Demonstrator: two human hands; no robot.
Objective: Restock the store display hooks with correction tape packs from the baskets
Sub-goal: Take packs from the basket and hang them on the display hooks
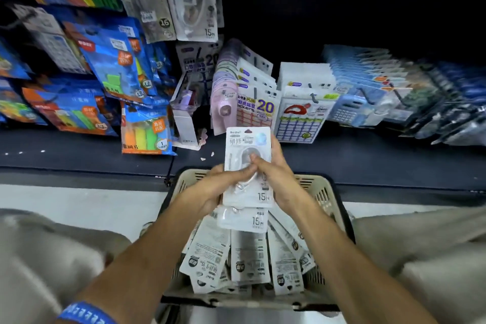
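Note:
Both my hands hold a small stack of white correction tape packs (247,144) upright above a beige basket (323,192). My left hand (223,181) grips the stack from the left side and my right hand (273,166) from the right, thumb on the front blister. A second pack (244,218) sticks out below the top one. More correction tape packs (247,258) lie heaped in the basket. Hanging high on the display are matching packs (194,2) marked 15m.
Blue sticky-note packs (113,66) hang at left. Label sticker packs (257,110) and calculators (352,108) hang straight ahead, dark packs (447,113) at right. A dark shelf base (79,150) runs behind the basket. My knees flank the basket on both sides.

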